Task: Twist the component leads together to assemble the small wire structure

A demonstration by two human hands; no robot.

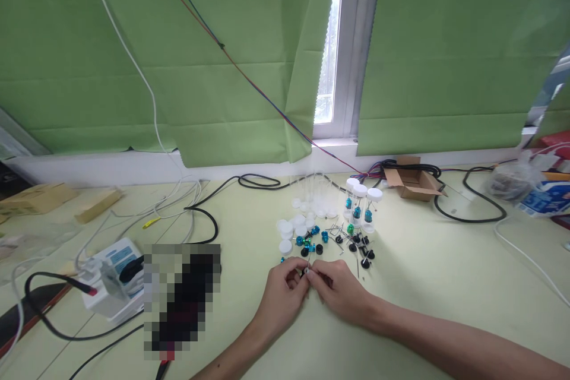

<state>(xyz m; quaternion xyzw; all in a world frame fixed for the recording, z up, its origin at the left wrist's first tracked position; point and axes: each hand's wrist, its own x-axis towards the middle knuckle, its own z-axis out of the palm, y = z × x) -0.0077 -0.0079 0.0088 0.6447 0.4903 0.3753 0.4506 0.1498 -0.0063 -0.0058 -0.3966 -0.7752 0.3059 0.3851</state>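
My left hand (285,290) and my right hand (339,286) meet low over the table, fingertips pinched together. Between them shows a small black part (304,272), mostly covered by the left fingers. A thin metal pin (309,260) rises from the right fingertips. Just beyond lie blue metal pieces (325,237), a green metal piece (350,228), black round knobs (366,263) and several thin metal rods. White round caps (285,247) are grouped to the left. Three clear tubes with white caps (374,195) stand upright behind, blue pieces inside.
Clear empty tubes (321,196) stand at the back. An open cardboard box (412,181) and black cables (485,219) are at the back right. On the left are a white power strip (113,276), tangled cords and a blurred dark object (187,297). Green blinds (222,101) hang behind.
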